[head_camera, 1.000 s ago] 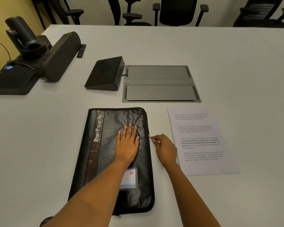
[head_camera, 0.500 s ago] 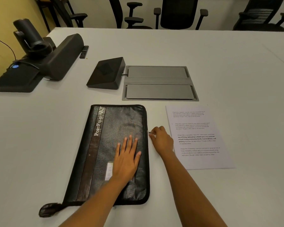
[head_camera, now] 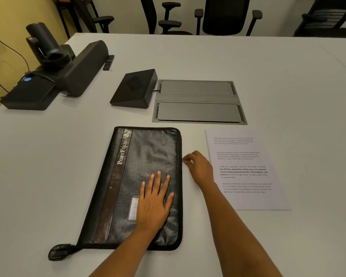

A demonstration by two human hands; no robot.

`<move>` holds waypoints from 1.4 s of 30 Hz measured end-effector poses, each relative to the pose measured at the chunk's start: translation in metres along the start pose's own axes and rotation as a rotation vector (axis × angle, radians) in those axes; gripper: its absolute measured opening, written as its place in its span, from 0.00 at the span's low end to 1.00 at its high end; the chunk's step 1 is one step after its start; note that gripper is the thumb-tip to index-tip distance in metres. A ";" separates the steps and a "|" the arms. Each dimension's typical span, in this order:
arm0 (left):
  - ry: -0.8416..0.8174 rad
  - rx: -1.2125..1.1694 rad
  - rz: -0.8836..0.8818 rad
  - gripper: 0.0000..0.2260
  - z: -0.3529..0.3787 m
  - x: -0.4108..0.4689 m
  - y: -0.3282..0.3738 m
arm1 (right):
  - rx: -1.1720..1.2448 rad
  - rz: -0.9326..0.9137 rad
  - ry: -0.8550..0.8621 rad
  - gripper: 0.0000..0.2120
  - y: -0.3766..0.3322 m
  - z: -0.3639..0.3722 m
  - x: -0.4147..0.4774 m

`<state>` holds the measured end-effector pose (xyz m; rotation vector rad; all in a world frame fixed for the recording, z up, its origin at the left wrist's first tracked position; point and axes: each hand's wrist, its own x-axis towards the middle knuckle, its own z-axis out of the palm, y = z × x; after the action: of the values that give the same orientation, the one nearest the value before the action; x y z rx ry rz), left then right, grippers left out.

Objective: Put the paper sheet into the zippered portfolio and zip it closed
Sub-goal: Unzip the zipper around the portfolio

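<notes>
A black leather portfolio with "PortFolio" lettering lies closed on the white table, long side running away from me. My left hand rests flat on its lower cover, fingers spread, partly hiding a small label. My right hand sits at the portfolio's right edge, thumb and finger pinched on the small metal zipper pull about halfway along that edge. The printed paper sheet lies flat on the table just right of my right hand, outside the portfolio.
A grey flush cable hatch and a black wedge-shaped device sit beyond the portfolio. A black conference camera and speaker bar stand at far left. Office chairs line the far table edge. A leather tab trails from the portfolio's near-left corner.
My left hand has slid down the cover toward me. The right hand with the zipper pull has moved slightly away from me along the right edge. My view has shifted a little.
</notes>
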<state>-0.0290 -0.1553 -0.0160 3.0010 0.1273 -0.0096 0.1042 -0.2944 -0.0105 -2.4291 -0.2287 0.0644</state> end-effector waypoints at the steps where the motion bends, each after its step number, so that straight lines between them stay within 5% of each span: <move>1: -0.007 -0.003 -0.008 0.26 0.001 0.000 0.000 | 0.010 -0.004 0.004 0.09 0.001 0.000 -0.001; 22: -0.053 -0.096 -0.056 0.25 0.007 0.003 0.003 | -0.135 -0.039 -0.029 0.13 -0.002 -0.002 -0.086; 29: -0.241 -0.081 -0.218 0.43 -0.004 0.006 0.041 | -0.171 0.082 -0.027 0.12 -0.005 -0.006 -0.079; 42: -0.254 -0.055 -0.176 0.35 -0.037 0.028 0.040 | -0.102 0.085 0.099 0.10 -0.014 -0.016 -0.062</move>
<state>0.0023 -0.1875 0.0257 2.8916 0.3557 -0.3957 0.0432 -0.3051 0.0097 -2.5346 -0.0860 -0.0300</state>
